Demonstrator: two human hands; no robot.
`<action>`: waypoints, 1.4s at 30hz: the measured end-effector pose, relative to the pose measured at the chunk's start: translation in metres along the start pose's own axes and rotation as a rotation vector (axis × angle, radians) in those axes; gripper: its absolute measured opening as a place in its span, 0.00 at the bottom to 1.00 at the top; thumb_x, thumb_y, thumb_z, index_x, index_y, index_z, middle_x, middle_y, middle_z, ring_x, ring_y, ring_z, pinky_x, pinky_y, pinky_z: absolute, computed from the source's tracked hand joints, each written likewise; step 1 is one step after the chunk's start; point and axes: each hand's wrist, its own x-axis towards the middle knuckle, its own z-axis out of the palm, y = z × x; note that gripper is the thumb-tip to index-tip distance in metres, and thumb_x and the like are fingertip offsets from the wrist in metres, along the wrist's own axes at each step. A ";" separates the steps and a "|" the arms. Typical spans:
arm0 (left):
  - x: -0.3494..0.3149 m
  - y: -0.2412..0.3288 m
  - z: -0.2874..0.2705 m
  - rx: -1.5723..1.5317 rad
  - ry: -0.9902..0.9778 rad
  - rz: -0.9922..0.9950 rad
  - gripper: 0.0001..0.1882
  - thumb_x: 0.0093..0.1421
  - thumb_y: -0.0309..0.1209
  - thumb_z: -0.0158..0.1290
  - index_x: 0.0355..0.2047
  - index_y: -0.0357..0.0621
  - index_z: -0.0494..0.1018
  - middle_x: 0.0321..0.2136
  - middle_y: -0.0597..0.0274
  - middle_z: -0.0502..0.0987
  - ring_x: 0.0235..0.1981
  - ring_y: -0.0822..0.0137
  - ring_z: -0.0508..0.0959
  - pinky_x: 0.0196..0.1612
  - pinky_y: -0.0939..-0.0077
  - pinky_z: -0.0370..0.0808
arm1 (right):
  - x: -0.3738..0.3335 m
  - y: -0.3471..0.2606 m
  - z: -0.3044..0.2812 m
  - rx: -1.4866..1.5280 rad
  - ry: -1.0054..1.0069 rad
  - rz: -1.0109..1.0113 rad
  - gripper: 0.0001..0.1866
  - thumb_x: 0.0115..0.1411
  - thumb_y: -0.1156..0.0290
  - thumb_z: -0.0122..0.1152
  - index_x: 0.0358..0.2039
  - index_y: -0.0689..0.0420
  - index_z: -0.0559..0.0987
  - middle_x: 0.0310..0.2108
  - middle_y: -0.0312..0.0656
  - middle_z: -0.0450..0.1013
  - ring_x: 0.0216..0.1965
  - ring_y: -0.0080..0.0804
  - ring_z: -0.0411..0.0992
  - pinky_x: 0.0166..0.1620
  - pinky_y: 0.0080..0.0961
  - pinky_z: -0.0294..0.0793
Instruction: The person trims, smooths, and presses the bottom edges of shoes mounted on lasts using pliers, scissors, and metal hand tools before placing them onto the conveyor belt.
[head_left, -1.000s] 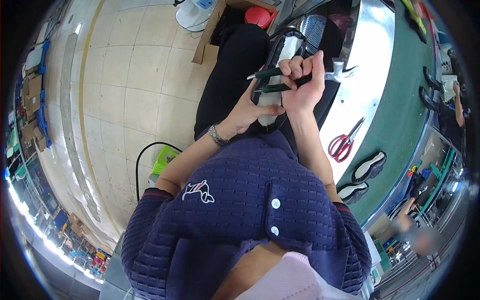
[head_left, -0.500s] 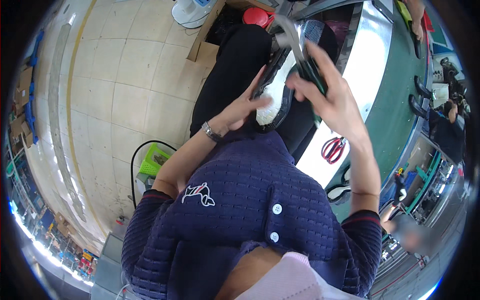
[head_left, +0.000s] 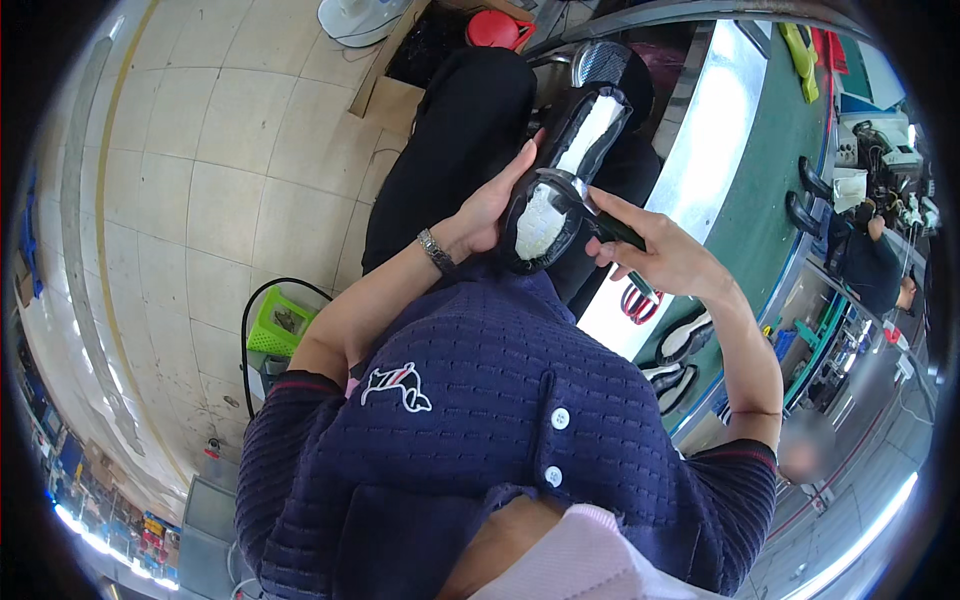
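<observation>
Across my lap lies a black shoe upper (head_left: 583,150) on its last, bottom up, with a white inner sole showing and black edges folded over its rim. My left hand (head_left: 490,212) grips its left side near the closer end, the thumb along the side. In my right hand (head_left: 662,255) is a hammer (head_left: 622,230) with a dark green handle and a curved metal head. That head rests on or just above the middle of the shoe bottom; I cannot tell whether it touches. Beneath the shoe's far end is a round, mesh-patterned metal support (head_left: 605,63).
Red-handled scissors (head_left: 638,304) lie on the shiny metal ledge (head_left: 722,105) at my right. Beyond it runs a green belt (head_left: 750,185) with black shoes (head_left: 803,215) and white-bottomed ones (head_left: 686,335). A green basket (head_left: 278,322) and a cardboard box (head_left: 392,105) stand left. Another person (head_left: 868,262) is far right.
My right hand has come down and nearer, bringing the hammer head from beyond the shoe onto or over its middle. My left hand keeps hold of the shoe. The view has shifted slightly.
</observation>
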 end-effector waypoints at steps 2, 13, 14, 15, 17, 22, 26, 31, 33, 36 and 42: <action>-0.001 0.002 0.001 0.018 0.043 -0.011 0.29 0.64 0.51 0.36 0.63 0.58 0.50 0.56 0.65 0.63 0.52 0.71 0.67 0.54 0.72 0.65 | 0.001 -0.012 -0.003 -0.042 -0.026 -0.011 0.30 0.58 0.74 0.51 0.61 0.51 0.56 0.35 0.45 0.74 0.32 0.32 0.75 0.38 0.30 0.76; -0.004 -0.004 0.004 0.032 0.096 0.018 0.29 0.64 0.50 0.38 0.63 0.58 0.50 0.56 0.66 0.63 0.52 0.71 0.67 0.54 0.73 0.65 | -0.002 -0.017 0.018 -0.819 0.152 -0.161 0.30 0.59 0.69 0.51 0.61 0.42 0.55 0.24 0.46 0.70 0.24 0.43 0.73 0.32 0.40 0.73; -0.005 -0.004 0.005 0.052 0.095 0.023 0.29 0.64 0.50 0.37 0.63 0.58 0.50 0.56 0.66 0.62 0.53 0.72 0.67 0.55 0.73 0.64 | -0.003 -0.013 0.021 -0.815 0.153 -0.161 0.30 0.59 0.69 0.51 0.61 0.42 0.55 0.24 0.46 0.70 0.24 0.43 0.73 0.32 0.40 0.73; -0.006 -0.003 0.005 0.054 0.097 0.020 0.29 0.64 0.50 0.37 0.63 0.58 0.50 0.56 0.66 0.62 0.53 0.72 0.67 0.55 0.73 0.64 | -0.002 -0.006 0.026 -0.825 0.178 -0.122 0.30 0.60 0.67 0.51 0.61 0.39 0.53 0.25 0.46 0.70 0.24 0.43 0.73 0.31 0.39 0.74; -0.010 -0.002 0.007 0.001 0.079 -0.004 0.30 0.63 0.48 0.40 0.64 0.59 0.48 0.59 0.66 0.58 0.56 0.72 0.62 0.57 0.75 0.60 | 0.000 0.010 0.035 -0.785 0.262 -0.145 0.30 0.60 0.65 0.51 0.61 0.34 0.54 0.23 0.46 0.70 0.22 0.42 0.73 0.27 0.38 0.74; -0.017 0.006 0.007 -0.065 0.030 -0.008 0.31 0.63 0.39 0.45 0.64 0.57 0.46 0.59 0.64 0.58 0.56 0.71 0.62 0.57 0.74 0.60 | 0.006 0.034 0.042 -0.643 0.331 -0.268 0.29 0.60 0.65 0.51 0.60 0.33 0.56 0.23 0.47 0.71 0.20 0.40 0.74 0.22 0.33 0.75; -0.017 0.011 0.012 -0.148 0.064 -0.053 0.34 0.60 0.34 0.50 0.64 0.57 0.47 0.57 0.63 0.60 0.55 0.69 0.64 0.57 0.72 0.61 | 0.009 0.043 0.046 -0.565 0.369 -0.318 0.28 0.60 0.66 0.51 0.60 0.32 0.57 0.22 0.47 0.72 0.17 0.38 0.73 0.16 0.29 0.73; -0.017 0.012 0.013 -0.101 0.122 -0.055 0.36 0.58 0.34 0.52 0.63 0.56 0.48 0.56 0.63 0.61 0.54 0.69 0.65 0.56 0.72 0.61 | 0.010 0.047 0.056 -0.461 0.428 -0.347 0.29 0.59 0.67 0.52 0.60 0.32 0.57 0.22 0.46 0.72 0.18 0.39 0.74 0.17 0.30 0.73; -0.014 0.012 0.016 -0.050 0.154 -0.040 0.36 0.56 0.32 0.52 0.63 0.56 0.49 0.55 0.64 0.63 0.52 0.70 0.66 0.55 0.74 0.62 | 0.010 0.050 0.067 -0.431 0.458 -0.346 0.30 0.59 0.68 0.52 0.60 0.32 0.58 0.22 0.46 0.72 0.18 0.40 0.73 0.19 0.31 0.74; -0.013 0.008 0.023 0.046 0.220 -0.022 0.37 0.55 0.32 0.53 0.63 0.55 0.49 0.52 0.65 0.65 0.49 0.72 0.68 0.52 0.75 0.64 | 0.004 0.050 0.084 -0.347 0.584 -0.335 0.29 0.57 0.70 0.54 0.59 0.37 0.60 0.22 0.49 0.72 0.19 0.46 0.73 0.22 0.36 0.74; -0.007 0.004 0.020 0.179 0.249 0.077 0.39 0.54 0.28 0.53 0.63 0.50 0.48 0.48 0.61 0.69 0.44 0.72 0.71 0.47 0.77 0.68 | -0.020 0.016 0.034 -0.303 0.270 -0.142 0.28 0.55 0.69 0.57 0.57 0.49 0.62 0.19 0.57 0.71 0.25 0.52 0.74 0.29 0.41 0.73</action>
